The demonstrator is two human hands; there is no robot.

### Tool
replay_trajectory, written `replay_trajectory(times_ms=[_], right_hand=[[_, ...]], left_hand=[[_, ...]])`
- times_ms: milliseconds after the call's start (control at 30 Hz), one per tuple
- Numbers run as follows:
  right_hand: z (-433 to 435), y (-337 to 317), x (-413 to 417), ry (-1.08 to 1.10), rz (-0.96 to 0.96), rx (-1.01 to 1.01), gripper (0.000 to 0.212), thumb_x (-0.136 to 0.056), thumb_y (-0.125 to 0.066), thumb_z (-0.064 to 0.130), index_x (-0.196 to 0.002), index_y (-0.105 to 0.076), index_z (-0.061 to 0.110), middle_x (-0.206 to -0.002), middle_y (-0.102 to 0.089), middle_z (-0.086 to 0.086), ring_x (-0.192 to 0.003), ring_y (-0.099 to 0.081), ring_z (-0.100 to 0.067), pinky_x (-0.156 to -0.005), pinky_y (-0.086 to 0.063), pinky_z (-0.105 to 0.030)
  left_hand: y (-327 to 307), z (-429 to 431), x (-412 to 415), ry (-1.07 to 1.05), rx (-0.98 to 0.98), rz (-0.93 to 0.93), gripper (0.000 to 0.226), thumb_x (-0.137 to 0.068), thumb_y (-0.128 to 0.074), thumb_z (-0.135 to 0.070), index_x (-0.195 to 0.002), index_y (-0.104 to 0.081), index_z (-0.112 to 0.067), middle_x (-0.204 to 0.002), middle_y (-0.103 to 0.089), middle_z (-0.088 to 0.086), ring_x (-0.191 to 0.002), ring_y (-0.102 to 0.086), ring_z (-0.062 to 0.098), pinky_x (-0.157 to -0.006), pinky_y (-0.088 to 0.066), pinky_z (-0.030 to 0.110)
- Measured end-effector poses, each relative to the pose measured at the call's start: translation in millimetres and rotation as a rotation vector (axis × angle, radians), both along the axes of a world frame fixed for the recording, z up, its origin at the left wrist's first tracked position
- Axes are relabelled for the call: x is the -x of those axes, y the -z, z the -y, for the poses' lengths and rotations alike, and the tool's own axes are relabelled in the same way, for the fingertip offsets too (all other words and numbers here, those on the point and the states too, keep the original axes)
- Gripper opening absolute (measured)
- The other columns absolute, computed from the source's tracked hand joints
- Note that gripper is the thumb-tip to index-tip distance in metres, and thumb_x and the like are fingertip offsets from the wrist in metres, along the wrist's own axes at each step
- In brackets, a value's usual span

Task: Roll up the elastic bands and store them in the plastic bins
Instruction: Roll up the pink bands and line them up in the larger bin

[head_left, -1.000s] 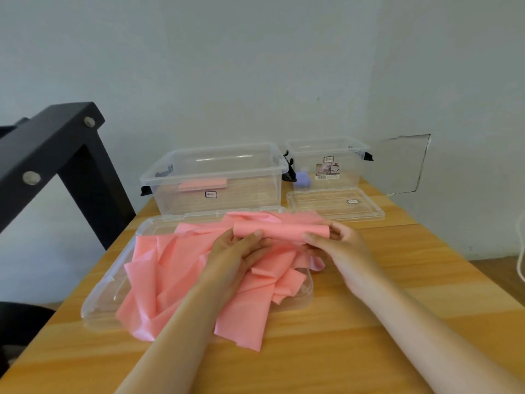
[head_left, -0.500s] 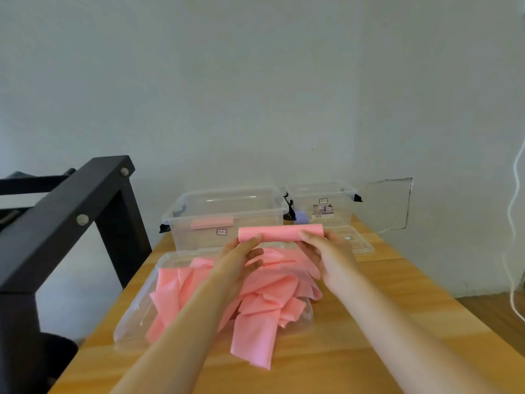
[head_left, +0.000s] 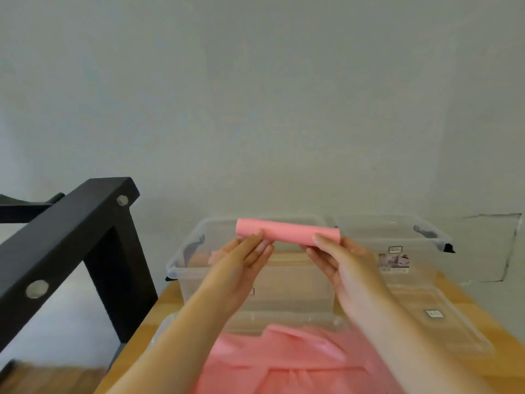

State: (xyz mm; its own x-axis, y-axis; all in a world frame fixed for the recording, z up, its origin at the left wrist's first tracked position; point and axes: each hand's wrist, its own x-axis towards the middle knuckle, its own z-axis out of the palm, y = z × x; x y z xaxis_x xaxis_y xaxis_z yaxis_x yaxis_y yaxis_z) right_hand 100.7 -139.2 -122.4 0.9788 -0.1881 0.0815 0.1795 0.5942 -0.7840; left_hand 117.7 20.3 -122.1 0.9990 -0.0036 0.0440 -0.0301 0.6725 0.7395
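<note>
One pink elastic band (head_left: pixel 287 231) is rolled into a tube and held above the larger clear plastic bin (head_left: pixel 176 268), with the left hand (head_left: pixel 247 257) and right hand (head_left: pixel 338 260) each pinching one end. It is not yet stored, and a heap of loose pink bands (head_left: pixel 298 359) on the desk (head_left: pixel 508 365) remains unrolled, so most of the work looks left.

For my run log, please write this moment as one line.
phase: storing | left hand, right hand: hold rolled pink elastic band over large clear plastic bin | not yet released
</note>
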Motion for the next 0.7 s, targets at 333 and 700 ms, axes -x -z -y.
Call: replay_trajectory(times_ms=[333,700], right_hand=[[-28.3,-22.3,-83.0,-0.066,-0.294,0.023,0.011,-0.083,-0.066,-0.006,-0.089,-0.067,0.003,-0.083,-0.070,-0.009,-0.082,-0.069,-0.022,-0.070,-0.058,-0.019],[-64.4,-4.9,-140.0,-0.005,-0.580,0.196,0.019,-0.084,-0.068,-0.003,-0.101,-0.066,0.003,-0.083,-0.067,-0.008,-0.078,-0.063,-0.018,-0.076,-0.052,-0.026]], left_hand=[[-20.2,-34.1,-75.8,-0.057,-0.073,-0.262,0.021,-0.093,-0.058,-0.007,-0.112,-0.059,0.001,-0.106,-0.068,0.015,-0.095,-0.069,0.020,-0.080,-0.058,0.027],[-8.7,-64.9,-132.0,-0.135,-0.164,-0.606,0.013,-0.092,-0.058,0.003,-0.103,-0.059,-0.004,-0.094,-0.065,0.010,-0.086,-0.064,0.018,-0.084,-0.057,0.029]])
